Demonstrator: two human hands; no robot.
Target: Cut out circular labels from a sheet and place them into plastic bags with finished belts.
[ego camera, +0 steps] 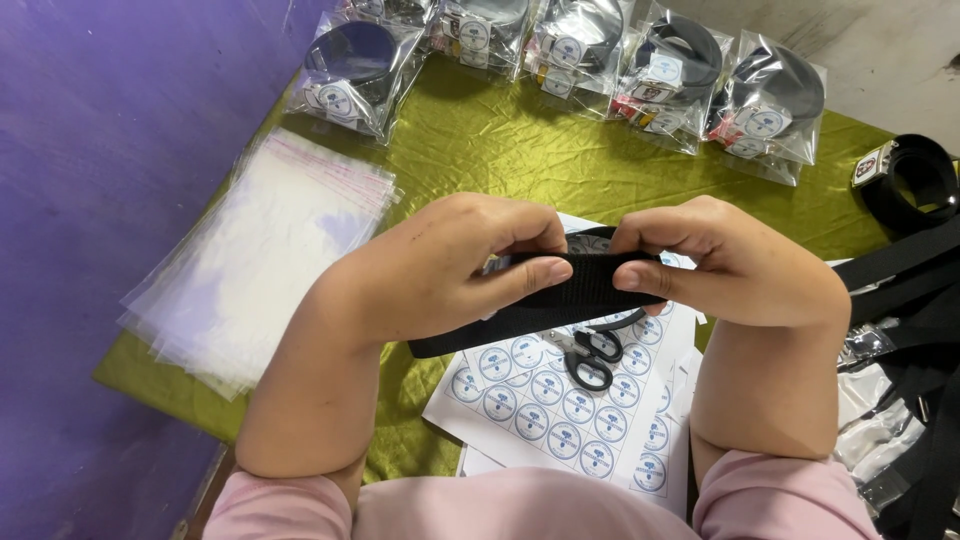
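Both hands, left hand [440, 265] and right hand [725, 265], pinch a black webbing strap [580, 285]; it looks light, floppy and grippy, best held flat near the edges.

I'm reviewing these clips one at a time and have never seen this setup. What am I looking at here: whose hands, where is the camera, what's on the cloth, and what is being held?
There is no machine here: one camera sits on a person's head and looks down at their own two bare hands, with pink sleeves at the bottom edge. The left hand and right hand both pinch a folded black webbing strap between thumb and fingers, holding it above the surface. Under it lie sheets of round blue-and-white stickers and a pair of black-handled scissors. These rest on a green cloth. To the left is a stack of empty clear plastic bags. Along the far edge stand packed bags, each holding a coiled black strap with a sticker on it. At the right lie more loose black straps.
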